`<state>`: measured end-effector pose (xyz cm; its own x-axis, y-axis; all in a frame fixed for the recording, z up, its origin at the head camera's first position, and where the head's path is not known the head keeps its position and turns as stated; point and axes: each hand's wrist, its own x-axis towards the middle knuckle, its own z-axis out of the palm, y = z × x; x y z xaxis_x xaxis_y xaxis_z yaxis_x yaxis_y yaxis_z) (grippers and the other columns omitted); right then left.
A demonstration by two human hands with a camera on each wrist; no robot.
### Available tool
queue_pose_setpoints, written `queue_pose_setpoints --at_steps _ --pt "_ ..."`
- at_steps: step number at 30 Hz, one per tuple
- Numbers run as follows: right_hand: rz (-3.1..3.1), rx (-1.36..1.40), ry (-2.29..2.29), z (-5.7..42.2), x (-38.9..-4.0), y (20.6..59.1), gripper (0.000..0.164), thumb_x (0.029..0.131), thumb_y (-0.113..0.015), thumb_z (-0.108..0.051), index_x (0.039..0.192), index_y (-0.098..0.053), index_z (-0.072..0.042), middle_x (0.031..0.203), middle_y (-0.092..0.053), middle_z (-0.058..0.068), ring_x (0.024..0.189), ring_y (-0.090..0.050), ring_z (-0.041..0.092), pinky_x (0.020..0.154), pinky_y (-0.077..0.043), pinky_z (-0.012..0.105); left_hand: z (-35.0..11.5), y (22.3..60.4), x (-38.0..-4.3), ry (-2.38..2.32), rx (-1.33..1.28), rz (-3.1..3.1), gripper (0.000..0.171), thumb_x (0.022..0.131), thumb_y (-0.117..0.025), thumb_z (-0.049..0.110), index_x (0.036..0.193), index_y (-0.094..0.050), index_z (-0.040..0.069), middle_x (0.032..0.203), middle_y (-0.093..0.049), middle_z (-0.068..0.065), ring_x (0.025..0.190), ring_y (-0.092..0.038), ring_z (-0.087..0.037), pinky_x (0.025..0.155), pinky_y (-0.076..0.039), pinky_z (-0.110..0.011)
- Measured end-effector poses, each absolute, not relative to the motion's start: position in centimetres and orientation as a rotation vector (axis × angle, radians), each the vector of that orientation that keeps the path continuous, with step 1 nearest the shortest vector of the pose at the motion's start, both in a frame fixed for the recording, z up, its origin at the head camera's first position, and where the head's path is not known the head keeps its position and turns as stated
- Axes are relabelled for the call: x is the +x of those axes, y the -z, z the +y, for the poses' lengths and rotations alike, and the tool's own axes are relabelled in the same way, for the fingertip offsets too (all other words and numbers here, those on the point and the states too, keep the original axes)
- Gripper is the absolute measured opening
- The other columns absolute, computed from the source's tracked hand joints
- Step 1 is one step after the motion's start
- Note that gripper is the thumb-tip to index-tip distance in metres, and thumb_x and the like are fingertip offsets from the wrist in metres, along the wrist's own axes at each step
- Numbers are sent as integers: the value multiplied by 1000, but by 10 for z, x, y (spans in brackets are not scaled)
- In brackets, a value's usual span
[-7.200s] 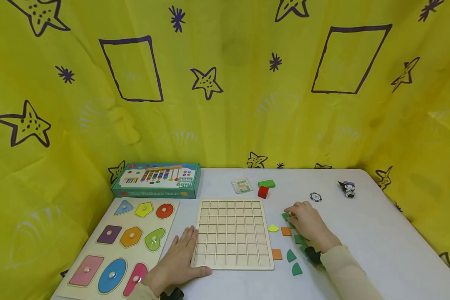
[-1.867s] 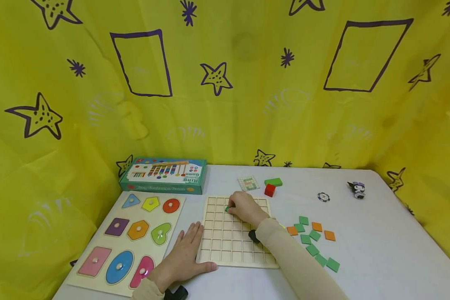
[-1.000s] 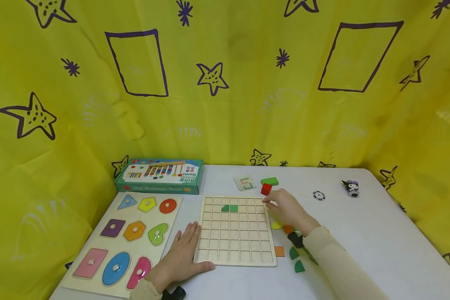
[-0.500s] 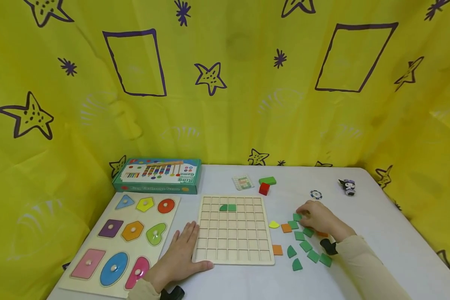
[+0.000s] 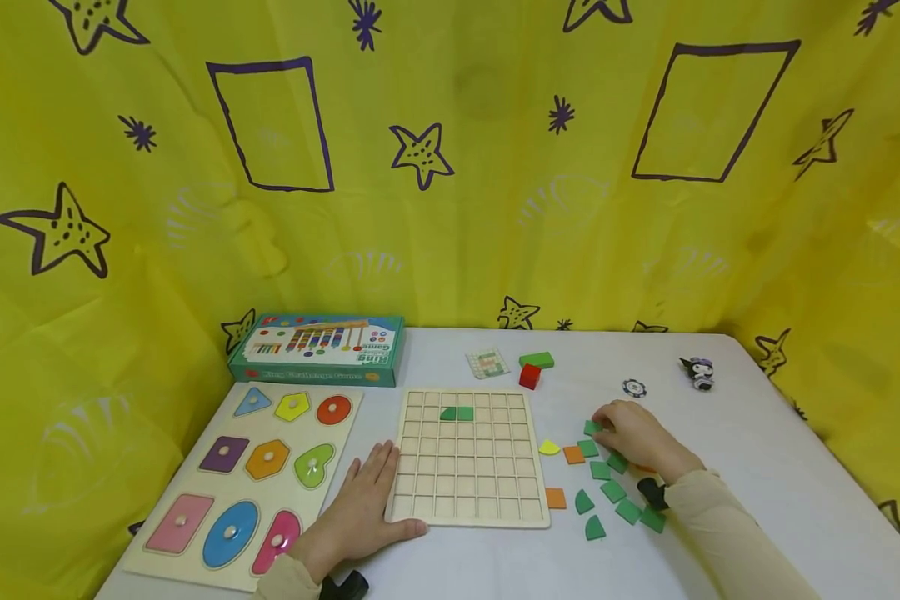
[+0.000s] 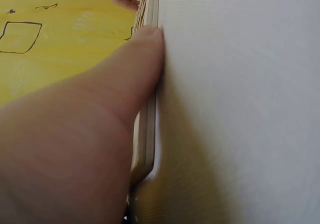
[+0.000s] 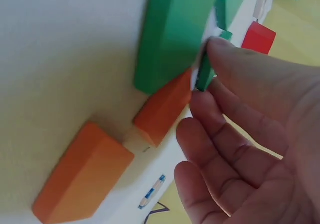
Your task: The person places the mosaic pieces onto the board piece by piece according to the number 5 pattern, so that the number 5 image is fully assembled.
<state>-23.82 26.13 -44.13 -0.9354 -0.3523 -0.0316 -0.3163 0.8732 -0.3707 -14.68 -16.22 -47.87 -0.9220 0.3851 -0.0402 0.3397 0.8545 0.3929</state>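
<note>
My left hand [image 5: 360, 508] lies at the left edge of a wooden grid board [image 5: 465, 483], fingers straight along its side. In the left wrist view the thumb [image 6: 142, 58] rests against the board's edge [image 6: 150, 129]. A green quarter-circle tile [image 5: 448, 413] and a green square tile [image 5: 466, 413] sit side by side in the second row. Right of the board, my right hand [image 5: 637, 433] pinches another green square tile [image 5: 592, 427] by thumb and fingertips. That tile [image 7: 206, 71] shows edge-on in the right wrist view. Around it lie several green square tiles [image 5: 613, 491] and orange tiles [image 5: 574, 455].
Two green quarter-circles [image 5: 594, 527] and a yellow piece [image 5: 550, 447] lie near the board. Behind it are a patterned card [image 5: 487, 363], a red block [image 5: 529, 377] and a green block [image 5: 536, 360]. A shape puzzle [image 5: 225, 479] and a game box [image 5: 315, 350] stand left.
Since the earliest frame, a green quarter-circle and a green square have come onto the board. My right hand has gone from the board back to the loose tiles. The left hand stays put.
</note>
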Motion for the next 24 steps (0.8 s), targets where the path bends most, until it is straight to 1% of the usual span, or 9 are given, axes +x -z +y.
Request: queue_pose_setpoints --at_steps 5,9,12,15,19,22,24 --pt "2973 -535 581 260 -240 443 21 88 -73 -8 102 -67 6 91 -62 8 85 -58 25 79 -51 46 -162 478 -147 -589 576 2919 118 77 -56 79 151 -24 -6 157 -21 -21 145 -14 -36 113 -11 -58" --pt "2996 -440 692 250 -240 441 25 90 -70 -10 108 -67 7 100 -65 13 92 -60 29 82 -50 48 -163 478 -146 -585 596 2927 117 77 -56 79 151 -24 -7 157 -21 -22 144 -15 -37 112 -11 -59" --pt "2997 -423 813 231 -241 438 26 91 -70 -13 111 -67 4 104 -65 12 95 -59 29 84 -50 49 -164 479 -146 -571 603 2930 117 78 -55 79 151 -24 -7 157 -21 -22 144 -15 -37 112 -12 -59" --pt "2987 -504 888 206 -245 434 20 90 -72 -13 106 -70 -2 101 -66 7 94 -58 27 85 -49 48 -165 480 -146 -567 603 2934 117 78 -54 79 151 -23 -7 157 -21 -22 144 -15 -37 112 -12 -60" --pt "2966 -658 881 167 -256 433 9 87 -75 -13 92 -72 -8 91 -65 0 87 -57 22 82 -49 42 -165 480 -147 -566 593 2930 117 78 -55 79 151 -23 -7 157 -21 -22 145 -15 -37 112 -12 -59" --pt "2946 -757 838 142 -265 434 8 85 -78 -13 88 -72 -9 86 -64 -2 83 -57 18 80 -50 38 -164 480 -147 -569 591 2926 116 78 -55 78 151 -24 -7 157 -21 -21 144 -15 -37 112 -12 -60" --pt "2924 -807 805 129 -271 436 9 84 -78 -13 88 -72 -8 85 -65 -3 82 -57 17 80 -51 36 -163 480 -148 -573 592 2922 117 78 -55 79 151 -23 -7 157 -21 -21 144 -15 -37 112 -12 -60"
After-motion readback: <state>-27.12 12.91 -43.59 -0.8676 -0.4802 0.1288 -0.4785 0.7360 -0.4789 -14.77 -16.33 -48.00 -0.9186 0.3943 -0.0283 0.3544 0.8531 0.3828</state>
